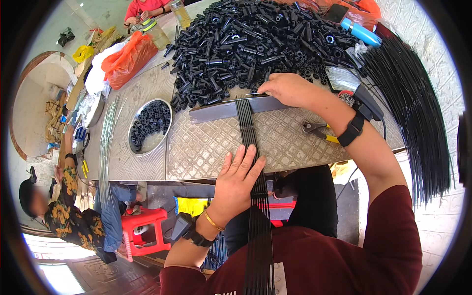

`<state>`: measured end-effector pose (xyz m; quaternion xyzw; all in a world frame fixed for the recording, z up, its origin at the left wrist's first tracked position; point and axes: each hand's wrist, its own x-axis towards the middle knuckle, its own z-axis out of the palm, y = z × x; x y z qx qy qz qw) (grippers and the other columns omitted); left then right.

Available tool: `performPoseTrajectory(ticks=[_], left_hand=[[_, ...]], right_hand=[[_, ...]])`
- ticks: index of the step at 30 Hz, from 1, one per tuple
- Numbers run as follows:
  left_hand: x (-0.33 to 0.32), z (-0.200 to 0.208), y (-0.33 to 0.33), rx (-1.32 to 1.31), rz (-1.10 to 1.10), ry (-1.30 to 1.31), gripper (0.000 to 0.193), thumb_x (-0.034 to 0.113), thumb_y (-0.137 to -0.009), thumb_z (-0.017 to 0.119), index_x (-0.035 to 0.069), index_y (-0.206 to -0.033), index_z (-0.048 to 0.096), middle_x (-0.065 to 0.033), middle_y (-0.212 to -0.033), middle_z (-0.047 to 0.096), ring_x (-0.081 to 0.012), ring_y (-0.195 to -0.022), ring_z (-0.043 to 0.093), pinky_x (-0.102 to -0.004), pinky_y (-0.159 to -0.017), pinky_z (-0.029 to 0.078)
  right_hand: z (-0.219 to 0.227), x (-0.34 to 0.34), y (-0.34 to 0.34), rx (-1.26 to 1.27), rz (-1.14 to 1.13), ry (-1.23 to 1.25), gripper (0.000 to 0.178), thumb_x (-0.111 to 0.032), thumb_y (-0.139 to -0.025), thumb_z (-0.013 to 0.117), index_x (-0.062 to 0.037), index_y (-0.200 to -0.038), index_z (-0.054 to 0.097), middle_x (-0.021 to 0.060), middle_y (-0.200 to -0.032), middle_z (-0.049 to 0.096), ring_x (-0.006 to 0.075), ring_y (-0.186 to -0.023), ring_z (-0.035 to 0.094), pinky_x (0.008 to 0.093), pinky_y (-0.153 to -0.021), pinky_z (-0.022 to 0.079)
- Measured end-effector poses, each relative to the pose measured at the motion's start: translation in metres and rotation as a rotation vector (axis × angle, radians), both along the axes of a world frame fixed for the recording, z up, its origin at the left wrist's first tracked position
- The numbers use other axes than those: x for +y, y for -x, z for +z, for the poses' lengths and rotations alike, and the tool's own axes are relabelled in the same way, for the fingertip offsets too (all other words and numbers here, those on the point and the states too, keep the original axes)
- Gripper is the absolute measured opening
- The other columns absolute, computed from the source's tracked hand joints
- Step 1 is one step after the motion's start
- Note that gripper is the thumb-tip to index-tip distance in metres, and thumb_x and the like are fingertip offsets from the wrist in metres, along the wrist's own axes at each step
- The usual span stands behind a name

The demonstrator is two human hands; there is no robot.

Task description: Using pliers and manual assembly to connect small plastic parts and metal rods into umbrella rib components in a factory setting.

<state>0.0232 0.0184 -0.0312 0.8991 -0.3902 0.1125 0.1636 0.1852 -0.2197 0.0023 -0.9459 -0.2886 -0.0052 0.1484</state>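
Rods (247, 125) coloured black, tabletop (201, 147) patterned with grey-beige diamonds, bottle (363, 32) tinted light blue, stool (145, 220) coloured red, shirt (69, 223) flowered orange on black

Brightly lit, glare lower left, edges bowed

room between bowl (157, 141) and strips (259, 209); black heap (246, 49) blocks the far side

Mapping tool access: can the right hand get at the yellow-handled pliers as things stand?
Probably yes: the pliers lie on the table near the right forearm, with nothing seen lying on them. The right hand is at the metal bar, though, so it would likely have to draw back first.
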Motion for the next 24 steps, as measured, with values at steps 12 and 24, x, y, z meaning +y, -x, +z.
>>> performPoseTrajectory(ticks=[12, 24], left_hand=[[-0.001, 0.004, 0.001, 0.031, 0.003, 0.004, 0.065, 0.038, -0.071, 0.069, 0.008, -0.125, 0.051, -0.0202, -0.137, 0.04, -0.0377, -0.127, 0.038, -0.0498, -0.102, 0.03], [-0.002, 0.005, 0.002, 0.057, 0.012, 0.034, 0.061, 0.036, -0.073, 0.067, 0.009, -0.125, 0.051, -0.0188, -0.137, 0.039, -0.0365, -0.128, 0.036, -0.0493, -0.102, 0.03]], right_hand=[[-0.01, 0.008, -0.011, -0.092, 0.058, -0.064, 0.02, -0.015, -0.087, 0.052, -0.0165, -0.102, 0.066, 0.0097, -0.083, 0.056, 0.0292, -0.08, 0.058, 0.0381, -0.07, 0.047], [-0.011, 0.019, -0.016, -0.014, 0.061, -0.11, 0.02, -0.018, -0.087, 0.052, -0.016, -0.102, 0.066, 0.0102, -0.087, 0.058, 0.0299, -0.084, 0.059, 0.039, -0.073, 0.047]])
